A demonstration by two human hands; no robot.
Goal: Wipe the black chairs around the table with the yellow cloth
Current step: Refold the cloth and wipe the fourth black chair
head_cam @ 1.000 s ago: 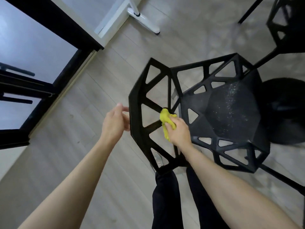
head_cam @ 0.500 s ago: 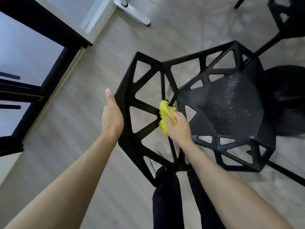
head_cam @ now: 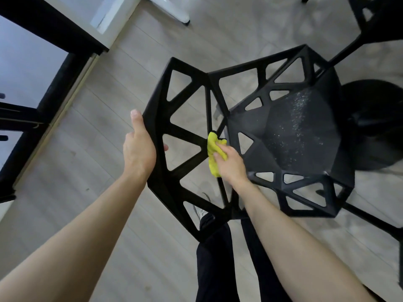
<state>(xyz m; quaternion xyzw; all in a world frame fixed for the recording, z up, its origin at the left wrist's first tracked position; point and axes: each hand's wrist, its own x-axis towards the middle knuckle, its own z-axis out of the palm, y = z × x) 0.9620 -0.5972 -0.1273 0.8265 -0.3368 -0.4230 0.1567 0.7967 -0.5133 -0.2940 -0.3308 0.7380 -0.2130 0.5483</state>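
A black chair with an angular cut-out frame stands below me, its seat speckled with pale dust. My left hand grips the outer edge of the chair's backrest, thumb up along the rim and a fingertip showing through a cut-out. My right hand holds the crumpled yellow cloth and presses it against a strut where the backrest meets the seat.
A second black chair stands at the top right, and a black round base lies right of the seat. A dark-framed glass door is on the left. My legs in black trousers stand under the backrest on pale wood floor.
My left hand has closed in and taken hold of the backrest's edge. My right hand has stayed at the same strut with the cloth. The view has shifted slightly.
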